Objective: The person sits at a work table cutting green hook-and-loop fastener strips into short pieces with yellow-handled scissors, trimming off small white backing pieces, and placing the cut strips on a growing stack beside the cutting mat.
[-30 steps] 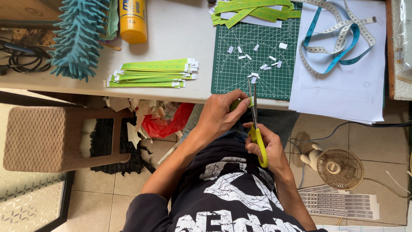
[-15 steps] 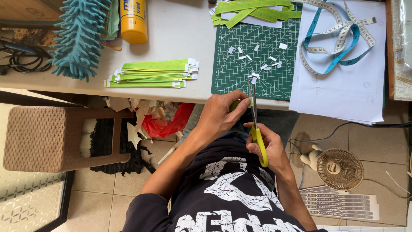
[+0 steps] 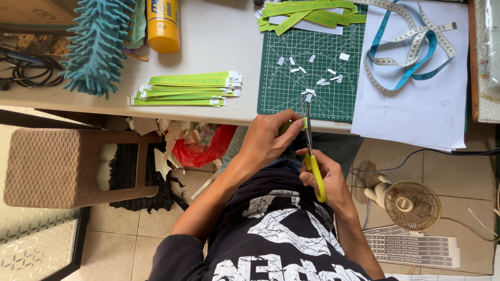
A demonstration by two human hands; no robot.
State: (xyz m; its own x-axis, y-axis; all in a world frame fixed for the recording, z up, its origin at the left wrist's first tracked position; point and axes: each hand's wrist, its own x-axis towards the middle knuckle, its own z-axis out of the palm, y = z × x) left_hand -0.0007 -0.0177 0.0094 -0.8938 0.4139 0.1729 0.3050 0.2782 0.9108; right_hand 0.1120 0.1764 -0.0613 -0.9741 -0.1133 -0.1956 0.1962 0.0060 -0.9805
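Note:
My right hand (image 3: 324, 174) grips yellow-handled scissors (image 3: 311, 153), blades pointing up toward the table edge. Just left of the blades, my left hand (image 3: 268, 136) pinches the end of a light green paper strip (image 3: 289, 125). The blade tips reach the lower edge of a dark green cutting mat (image 3: 312, 62), where several small white paper snips (image 3: 317, 78) lie scattered. A neat stack of green strips (image 3: 185, 88) rests on the white table to the left. More loose green strips (image 3: 307, 13) lie across the top of the mat.
A coiled measuring tape (image 3: 411, 47) lies on white paper sheets (image 3: 416, 104) at right. A teal duster (image 3: 99, 47) and yellow bottle (image 3: 162, 23) sit at left. Below: a woven stool (image 3: 57, 166), red bag of scraps (image 3: 203, 148), small fan (image 3: 411, 203).
Almost nothing has moved. Both hands hold their places at the table edge, the scissors staying upright beside the green strip.

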